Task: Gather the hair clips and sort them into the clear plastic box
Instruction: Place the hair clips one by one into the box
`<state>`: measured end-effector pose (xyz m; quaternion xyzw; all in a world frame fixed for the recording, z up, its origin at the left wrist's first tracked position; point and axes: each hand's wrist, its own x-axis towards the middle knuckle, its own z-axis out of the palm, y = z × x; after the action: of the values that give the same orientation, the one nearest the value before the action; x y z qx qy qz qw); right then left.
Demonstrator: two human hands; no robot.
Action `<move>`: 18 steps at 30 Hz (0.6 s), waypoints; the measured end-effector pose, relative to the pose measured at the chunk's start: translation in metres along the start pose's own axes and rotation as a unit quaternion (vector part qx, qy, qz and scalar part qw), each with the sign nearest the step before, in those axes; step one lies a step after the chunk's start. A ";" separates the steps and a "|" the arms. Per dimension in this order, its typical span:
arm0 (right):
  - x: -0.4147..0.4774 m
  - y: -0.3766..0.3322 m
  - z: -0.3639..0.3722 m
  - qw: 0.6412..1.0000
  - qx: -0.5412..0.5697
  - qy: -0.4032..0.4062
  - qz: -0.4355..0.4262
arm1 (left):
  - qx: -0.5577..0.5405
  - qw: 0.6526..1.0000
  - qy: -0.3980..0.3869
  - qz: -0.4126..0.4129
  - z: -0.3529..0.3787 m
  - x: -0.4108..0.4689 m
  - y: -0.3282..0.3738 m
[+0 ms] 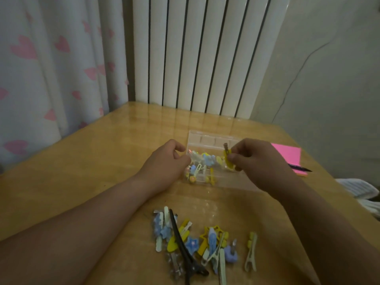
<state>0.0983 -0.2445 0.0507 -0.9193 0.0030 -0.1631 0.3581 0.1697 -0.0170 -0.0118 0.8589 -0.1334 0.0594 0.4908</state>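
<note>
The clear plastic box [207,138] lies open on the wooden table, with several small blue, yellow and white clips in its left compartments. My right hand [257,161] pinches a yellow hair clip [227,159] above the box's right side. My left hand [164,163] rests at the box's left edge, its fingertips touching a pale clip [194,158] there; whether it grips it is unclear. A loose pile of hair clips [197,241] lies near the front edge, among them a long black clip [183,243] and a pale green one [251,251] off to the right.
A pink notepad [287,155] with a dark pen [300,168] across it lies right of the box. White cloth [362,188] sits past the table's right edge. A white radiator and a heart-print curtain stand behind the table.
</note>
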 end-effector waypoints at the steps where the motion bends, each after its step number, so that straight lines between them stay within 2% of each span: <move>1: 0.002 0.006 0.004 1.000 -0.020 0.002 0.012 | -0.001 1.000 0.001 -0.001 0.000 0.001 0.000; 6: 0.009 0.014 0.017 0.994 -0.081 -0.048 0.047 | -0.003 1.000 -0.002 -0.002 0.000 0.001 0.000; 10: 0.015 0.009 0.020 0.991 -0.082 -0.081 0.067 | -0.008 1.000 -0.006 -0.005 0.000 0.001 0.000; 18: 0.013 0.008 0.023 0.987 -0.109 -0.091 0.077 | -0.012 1.000 -0.011 -0.007 0.000 0.000 -0.001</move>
<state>0.1186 -0.2366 0.0331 -0.9611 0.0584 -0.0491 0.2656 0.1701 -0.0169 -0.0129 0.8546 -0.1332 0.0454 0.4998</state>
